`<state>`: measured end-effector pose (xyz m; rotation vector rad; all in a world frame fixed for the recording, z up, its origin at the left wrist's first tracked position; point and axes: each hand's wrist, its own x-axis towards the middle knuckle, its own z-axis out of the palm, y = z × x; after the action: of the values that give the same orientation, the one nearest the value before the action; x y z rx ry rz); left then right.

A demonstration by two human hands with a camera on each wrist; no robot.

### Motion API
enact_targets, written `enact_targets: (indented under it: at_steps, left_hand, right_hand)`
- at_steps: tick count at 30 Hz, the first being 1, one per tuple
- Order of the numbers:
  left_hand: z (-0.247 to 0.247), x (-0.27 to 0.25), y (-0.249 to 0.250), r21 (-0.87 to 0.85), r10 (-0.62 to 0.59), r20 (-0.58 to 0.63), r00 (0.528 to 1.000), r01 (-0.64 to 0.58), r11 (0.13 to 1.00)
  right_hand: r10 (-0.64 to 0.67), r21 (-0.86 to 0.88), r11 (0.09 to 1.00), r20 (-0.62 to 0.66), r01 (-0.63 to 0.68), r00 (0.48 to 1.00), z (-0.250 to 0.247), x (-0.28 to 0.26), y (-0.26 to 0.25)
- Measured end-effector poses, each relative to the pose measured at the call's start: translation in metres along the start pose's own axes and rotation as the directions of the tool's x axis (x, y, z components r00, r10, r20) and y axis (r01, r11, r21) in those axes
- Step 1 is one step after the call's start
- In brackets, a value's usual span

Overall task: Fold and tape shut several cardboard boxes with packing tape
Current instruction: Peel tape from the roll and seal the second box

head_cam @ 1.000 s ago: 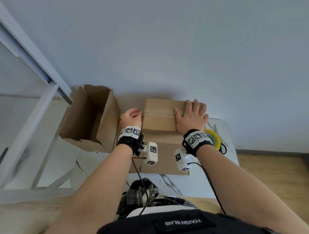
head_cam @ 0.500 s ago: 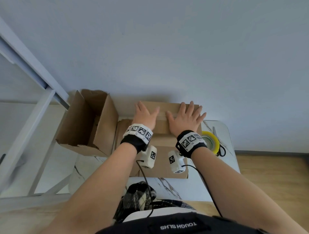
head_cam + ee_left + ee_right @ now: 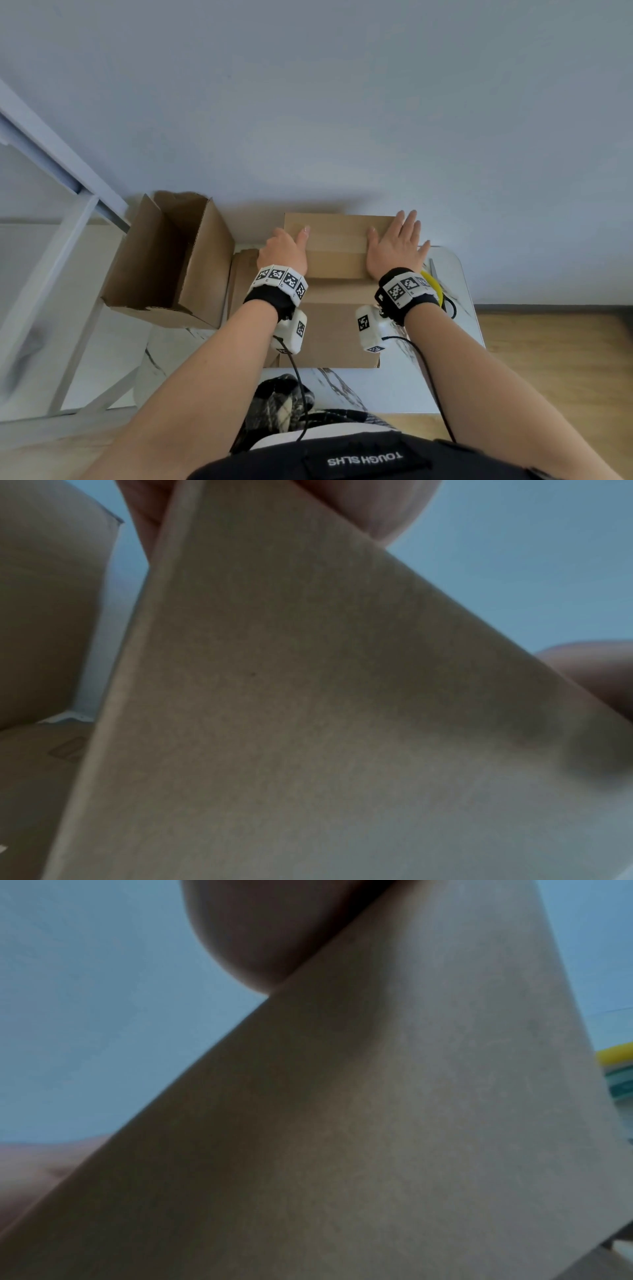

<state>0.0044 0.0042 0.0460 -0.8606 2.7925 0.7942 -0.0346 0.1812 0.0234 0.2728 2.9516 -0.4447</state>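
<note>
since half a second ago both hands have slid apart along the taped cardboard box (image 3: 337, 253) on the marble table (image 3: 459, 294). left hand (image 3: 284, 251) now grips the box's left edge, thumb on top, fingers curled over the side; right hand (image 3: 397, 246) lies flat, fingers spread, beside the right edge. yellow tape roll (image 3: 434, 286) sits behind the right wrist; open box (image 3: 178, 260) left of the fingers. waistband reads "tough slhs", inverted.
</note>
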Motion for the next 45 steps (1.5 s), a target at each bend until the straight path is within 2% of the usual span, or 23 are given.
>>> enact_targets:
  at_steps: [3,6,9,14,19,22,25,28,31,33,35,40,42,45]
  left_hand:
    - [-0.001,0.0,-0.001,-0.052,-0.053,0.037,0.998,0.055,0.997]
    - [-0.003,0.002,-0.005,-0.172,-0.131,0.125,0.983,0.152,0.973]
    - [-0.011,0.001,-0.008,-0.297,-0.195,0.247,0.949,0.265,0.917]
    - [-0.017,-0.004,-0.012,-0.289,-0.202,0.325,0.924,0.3,0.909]
    - [-0.026,-0.014,-0.013,-0.282,-0.224,0.306,0.925,0.313,0.907]
    - [-0.041,-0.014,-0.017,-0.348,-0.25,0.255,0.934,0.33,0.878]
    - [-0.054,-0.006,-0.031,-0.451,-0.29,0.2,0.936,0.351,0.821]
    - [-0.068,-0.007,-0.043,-0.581,-0.254,0.178,0.951,0.31,0.752]
    - [-0.074,-0.013,-0.046,-0.617,-0.204,0.187,0.961,0.277,0.737]
    - [-0.069,-0.016,-0.048,-0.575,-0.173,0.187,0.967,0.25,0.779]
    - [-0.06,-0.021,-0.055,-0.553,-0.158,0.175,0.972,0.229,0.801]
    - [-0.037,-0.045,-0.066,-0.633,-0.1,0.092,0.991,0.135,0.762]
    - [-0.032,-0.048,-0.068,-0.66,-0.102,0.092,0.991,0.137,0.739]
    - [-0.022,-0.047,-0.076,-0.738,-0.17,0.125,0.977,0.206,0.643]
  right_hand:
    - [0.09,0.184,0.978,0.043,-0.097,0.995,-0.006,-0.001,0.006]
    - [0.157,0.332,0.923,0.135,-0.194,0.978,-0.017,-0.002,0.008]
    - [0.141,0.367,0.909,0.176,-0.198,0.974,-0.024,-0.003,0.009]
    - [0.127,0.393,0.902,0.154,-0.179,0.98,-0.02,-0.007,0.01]
    - [0.137,0.52,0.824,0.198,-0.222,0.971,-0.027,-0.01,0.011]
    - [0.153,0.624,0.751,0.153,-0.216,0.976,-0.038,-0.015,0.012]
    - [0.174,0.671,0.716,0.098,-0.194,0.98,-0.049,-0.016,0.015]
    - [0.182,0.719,0.671,0.077,-0.181,0.98,-0.058,-0.017,0.013]
    - [0.156,0.771,0.6,0.151,-0.215,0.976,-0.063,-0.02,0.01]
    - [0.139,0.758,0.608,0.193,-0.237,0.971,-0.062,-0.024,0.011]
    - [0.118,0.722,0.655,0.197,-0.225,0.973,-0.059,-0.031,0.011]
    - [0.05,0.578,0.799,0.208,-0.164,0.977,-0.042,-0.047,0.011]
    - [0.055,0.582,0.795,0.215,-0.173,0.975,-0.036,-0.05,0.011]
    - [0.06,0.643,0.744,0.205,-0.181,0.977,-0.026,-0.052,0.011]
